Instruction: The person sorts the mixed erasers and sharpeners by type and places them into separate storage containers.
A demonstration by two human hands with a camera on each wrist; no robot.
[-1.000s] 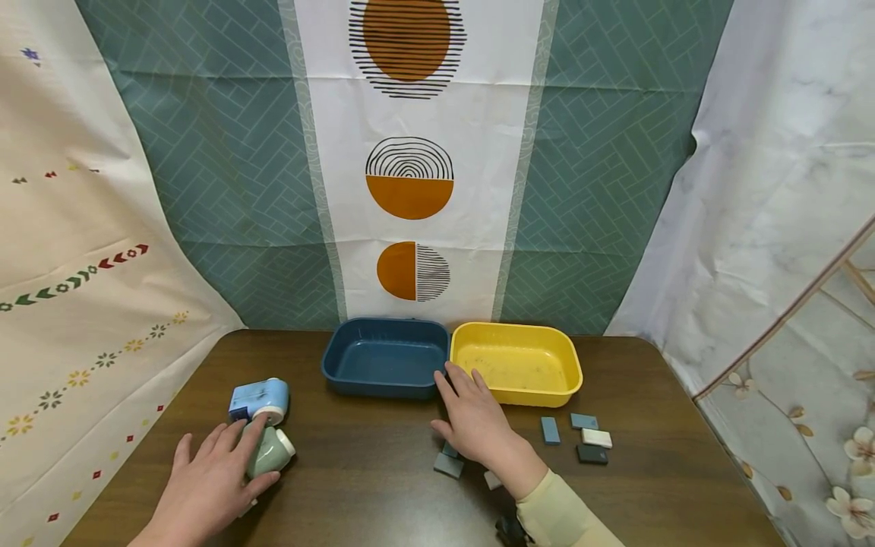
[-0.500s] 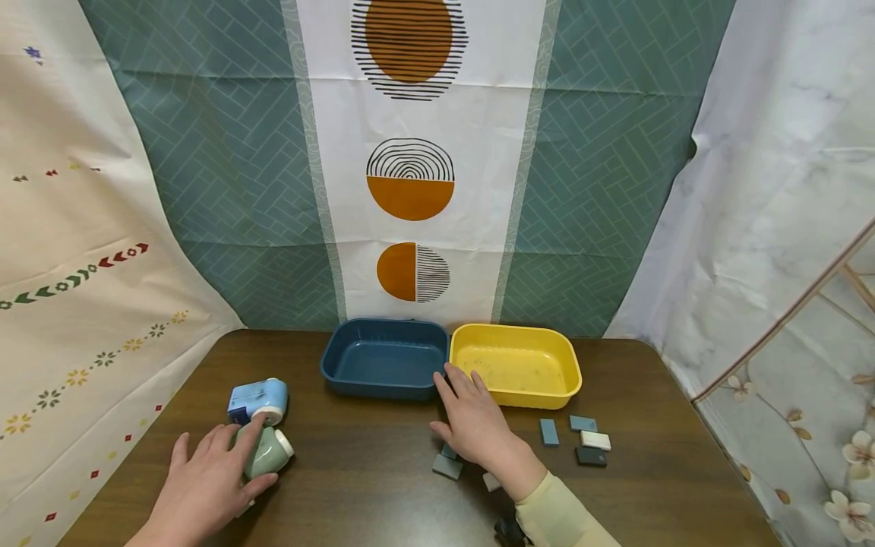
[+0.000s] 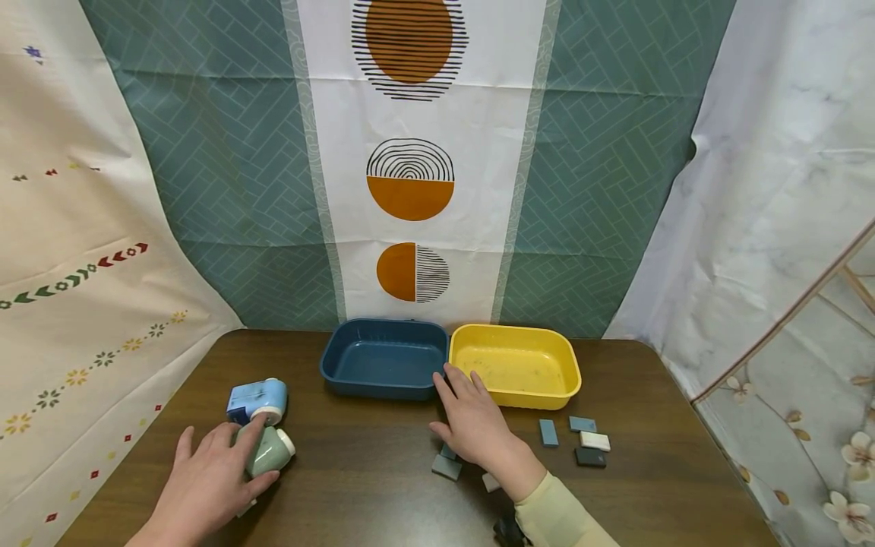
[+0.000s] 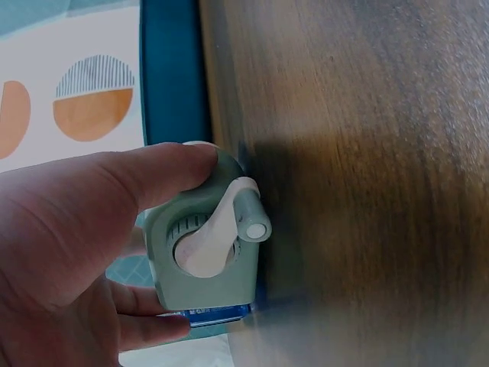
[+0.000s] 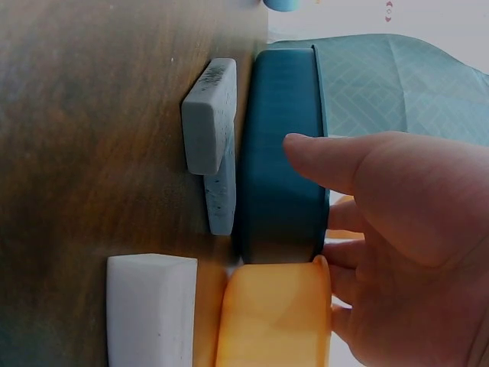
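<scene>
My left hand (image 3: 205, 475) lies with spread fingers over a green hand-crank pencil sharpener (image 3: 271, 453) at the table's left. In the left wrist view its thumb overlaps the top of the sharpener, whose pale crank (image 4: 218, 237) faces the camera; the other fingers are partly hidden behind. A light blue device with a white round end (image 3: 258, 398) sits just beyond the index fingertip. My right hand (image 3: 475, 422), fingers extended and holding nothing, hovers by the blue tray (image 3: 386, 390) and yellow tray (image 3: 522, 397). Beneath it are grey-blue eraser-like blocks (image 5: 202, 130) and a white block (image 5: 149, 306).
Right of the right hand lie two blue-grey blocks (image 3: 549, 432), a white block (image 3: 595, 441) and a black block (image 3: 591, 456). Both trays stand side by side at the back edge of the brown table (image 3: 355, 486). A dark object (image 3: 509, 530) sits near the right sleeve.
Both hands and the objects stay in place; the head view shifts only very slightly.
</scene>
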